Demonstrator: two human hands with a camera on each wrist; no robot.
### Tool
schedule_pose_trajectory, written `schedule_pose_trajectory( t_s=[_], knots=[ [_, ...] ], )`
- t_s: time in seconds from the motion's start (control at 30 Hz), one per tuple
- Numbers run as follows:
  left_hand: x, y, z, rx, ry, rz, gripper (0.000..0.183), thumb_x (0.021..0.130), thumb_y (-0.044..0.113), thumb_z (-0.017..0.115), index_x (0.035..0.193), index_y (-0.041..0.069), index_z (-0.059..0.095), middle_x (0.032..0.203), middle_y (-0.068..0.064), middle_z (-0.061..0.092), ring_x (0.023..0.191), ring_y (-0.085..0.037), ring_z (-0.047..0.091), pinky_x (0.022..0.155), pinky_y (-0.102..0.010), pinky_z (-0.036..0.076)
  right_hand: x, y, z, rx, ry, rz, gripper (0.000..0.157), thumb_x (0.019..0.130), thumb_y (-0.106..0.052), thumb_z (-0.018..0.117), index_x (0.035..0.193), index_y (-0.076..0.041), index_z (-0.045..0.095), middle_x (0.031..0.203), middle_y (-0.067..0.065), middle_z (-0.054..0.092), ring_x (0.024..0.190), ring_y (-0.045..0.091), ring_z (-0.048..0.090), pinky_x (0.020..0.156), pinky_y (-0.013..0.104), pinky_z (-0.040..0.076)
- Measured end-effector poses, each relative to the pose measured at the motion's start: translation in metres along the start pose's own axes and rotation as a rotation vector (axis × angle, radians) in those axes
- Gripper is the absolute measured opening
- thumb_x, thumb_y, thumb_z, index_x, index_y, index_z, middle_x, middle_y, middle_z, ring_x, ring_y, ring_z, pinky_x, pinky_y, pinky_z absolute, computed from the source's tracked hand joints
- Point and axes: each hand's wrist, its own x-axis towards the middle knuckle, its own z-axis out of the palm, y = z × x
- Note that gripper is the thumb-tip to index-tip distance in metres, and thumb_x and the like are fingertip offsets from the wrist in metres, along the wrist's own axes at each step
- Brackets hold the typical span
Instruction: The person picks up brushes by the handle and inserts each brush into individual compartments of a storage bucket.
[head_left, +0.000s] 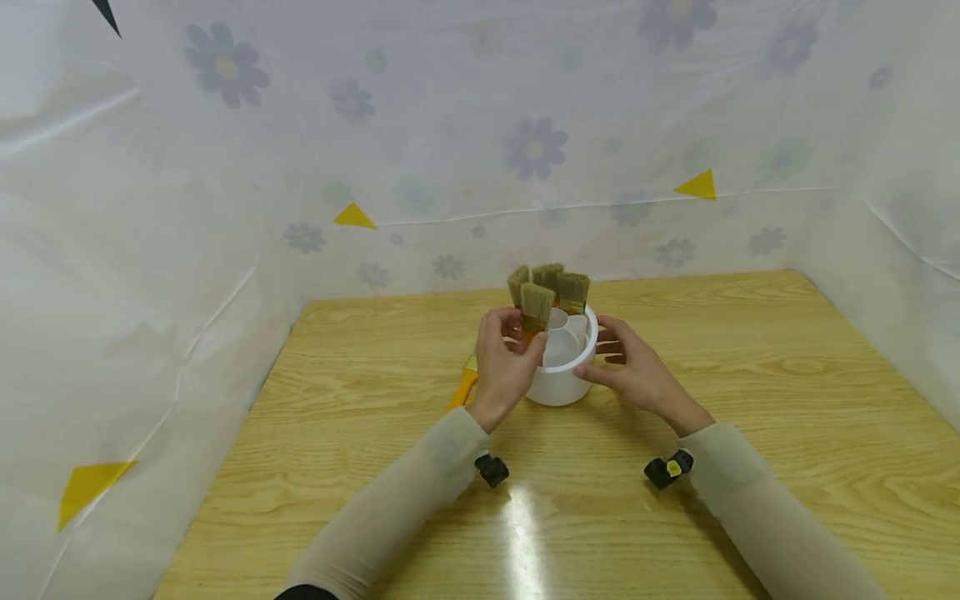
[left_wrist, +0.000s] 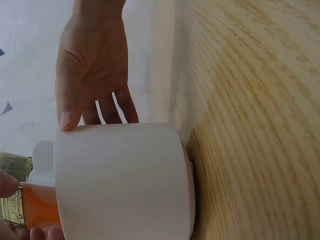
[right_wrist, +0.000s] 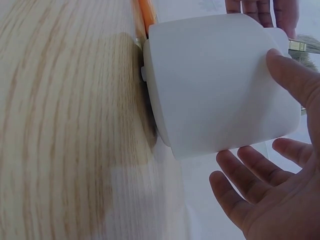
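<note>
A white round container (head_left: 561, 388) with inner compartments stands upright on the wooden table, and several paintbrushes (head_left: 573, 288) poke out of it, bristles up. My left hand (head_left: 504, 372) pinches one paintbrush (left_wrist: 41, 205) near its metal ferrule. Its orange handle goes down behind the container's rim in the left wrist view. On the other side, my right hand (head_left: 636, 371) rests against the container, thumb at the rim and fingers spread along the wall. In the right wrist view those fingertips (right_wrist: 225, 157) lie right at the wall, only slightly bent.
Another paintbrush with an orange-yellow handle (head_left: 462, 389) lies left of the container, partly hidden by my left hand. A pale flowered sheet (head_left: 450, 150) encloses the wooden table (head_left: 360, 375) at the back and both sides. Small black cameras (head_left: 492, 470) sit at my wrists.
</note>
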Motion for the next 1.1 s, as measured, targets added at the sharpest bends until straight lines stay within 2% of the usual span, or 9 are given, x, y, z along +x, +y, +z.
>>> schedule_pose_trajectory(
  t_s=[0.37,0.57,0.77,0.83,0.9,1.1],
  knots=[
    [-0.001,0.000,-0.005,0.003,-0.008,0.004,0.036,0.085,0.013,0.071,0.112,0.001,0.050,0.100,-0.016,0.049,0.082,-0.028,0.054,0.072,-0.038,0.054,0.000,-0.002,0.001,0.016,-0.001,0.012,0.090,0.079,-0.046,0.075,0.150,-0.019,0.026,0.136,0.011,0.045,0.119,0.035,0.049,0.094,0.056,0.042],
    [-0.002,-0.001,-0.008,-0.008,-0.013,-0.017,0.037,0.085,0.014,0.071,0.113,0.000,0.050,0.103,-0.020,0.049,0.084,-0.033,0.053,0.072,-0.042,0.053,0.000,-0.002,0.000,0.014,-0.002,0.010,0.090,0.079,-0.046,0.075,0.150,-0.019,0.026,0.135,0.012,0.046,0.119,0.035,0.049,0.094,0.057,0.042],
    [-0.002,-0.004,-0.008,-0.042,0.008,-0.008,0.040,0.084,0.003,0.071,0.114,-0.012,0.049,0.103,-0.030,0.048,0.084,-0.045,0.053,0.070,-0.054,0.051,0.000,-0.001,0.000,0.011,0.003,0.017,0.090,0.079,-0.046,0.075,0.150,-0.021,0.026,0.135,0.010,0.046,0.119,0.034,0.049,0.095,0.056,0.042],
    [-0.002,-0.003,-0.009,-0.048,0.012,-0.010,0.040,0.083,-0.001,0.071,0.114,-0.014,0.049,0.102,-0.032,0.047,0.084,-0.045,0.053,0.069,-0.055,0.051,0.001,0.000,0.000,0.009,0.007,0.016,0.090,0.079,-0.046,0.075,0.150,-0.021,0.026,0.134,0.010,0.047,0.119,0.034,0.050,0.095,0.055,0.042],
    [-0.002,-0.002,-0.011,-0.042,0.010,-0.020,0.040,0.082,0.000,0.071,0.114,-0.012,0.049,0.103,-0.031,0.048,0.084,-0.044,0.053,0.069,-0.054,0.051,0.001,0.000,0.000,0.010,0.006,0.014,0.090,0.079,-0.046,0.075,0.150,-0.021,0.026,0.134,0.010,0.047,0.118,0.033,0.050,0.095,0.055,0.042],
    [-0.004,-0.004,-0.021,-0.013,-0.013,-0.045,0.038,0.086,0.012,0.071,0.116,0.001,0.051,0.105,-0.020,0.050,0.087,-0.035,0.056,0.072,-0.042,0.053,0.001,-0.001,-0.001,0.026,0.001,0.013,0.090,0.079,-0.045,0.076,0.150,-0.020,0.027,0.133,0.009,0.047,0.118,0.033,0.050,0.096,0.054,0.041]
  ],
)
